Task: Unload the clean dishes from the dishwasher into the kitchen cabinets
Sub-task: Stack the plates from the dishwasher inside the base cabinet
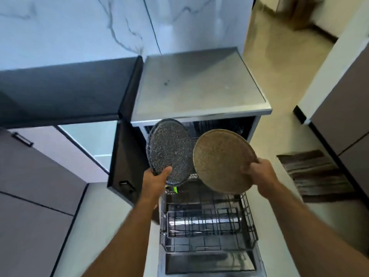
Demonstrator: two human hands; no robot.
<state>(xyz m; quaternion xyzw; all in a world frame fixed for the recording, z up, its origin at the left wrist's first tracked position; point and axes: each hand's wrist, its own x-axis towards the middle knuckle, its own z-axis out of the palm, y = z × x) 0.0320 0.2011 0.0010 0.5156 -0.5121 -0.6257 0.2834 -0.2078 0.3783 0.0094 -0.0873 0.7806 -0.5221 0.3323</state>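
Observation:
My left hand grips the lower rim of a dark speckled plate, thumb on its face, tilted up over the dishwasher. My right hand holds the right rim of a tan speckled plate, also tilted, beside the dark one. Both plates hang above the pulled-out lower rack of the open dishwasher. The rack's wire tines in view hold no dishes. A small green item pokes out just below the dark plate.
A cabinet door stands open left of the dishwasher, showing a pale interior. A dark countertop runs left under a marble wall. A striped mat lies on the floor at right, by more cabinets.

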